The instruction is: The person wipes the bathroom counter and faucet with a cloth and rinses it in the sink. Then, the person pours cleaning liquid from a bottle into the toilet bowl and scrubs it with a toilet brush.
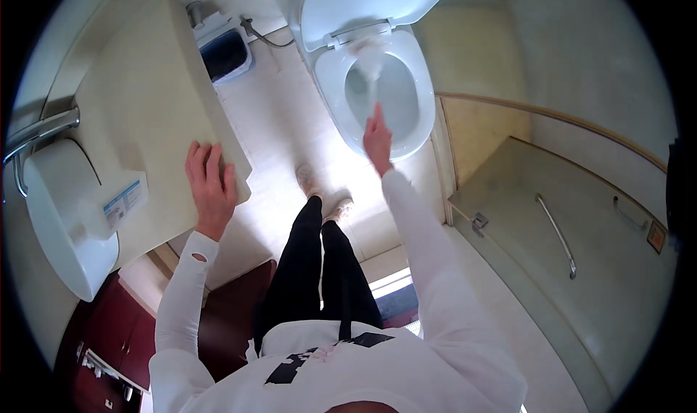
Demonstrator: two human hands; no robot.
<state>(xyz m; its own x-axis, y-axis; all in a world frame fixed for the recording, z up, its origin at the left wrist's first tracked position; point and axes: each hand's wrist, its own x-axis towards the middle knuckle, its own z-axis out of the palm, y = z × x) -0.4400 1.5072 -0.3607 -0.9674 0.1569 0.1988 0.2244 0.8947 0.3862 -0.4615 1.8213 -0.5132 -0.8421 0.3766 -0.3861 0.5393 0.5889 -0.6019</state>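
The left hand (210,184) is lying flat, fingers spread, on the corner of the vanity countertop (145,100), gripping nothing and seemingly bracing the person while leaning. The right hand (377,140) is closing around the handle of a toilet brush (372,68), whose head is reaching down into the toilet bowl (385,93), just ahead of the fingers, likely scrubbing.

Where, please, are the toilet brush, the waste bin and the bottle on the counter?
toilet brush (370,58): head view, on its white bristle head inside the bowl.
waste bin (225,52): head view, on its dark inside.
bottle (120,206): head view, on its blue and white label.
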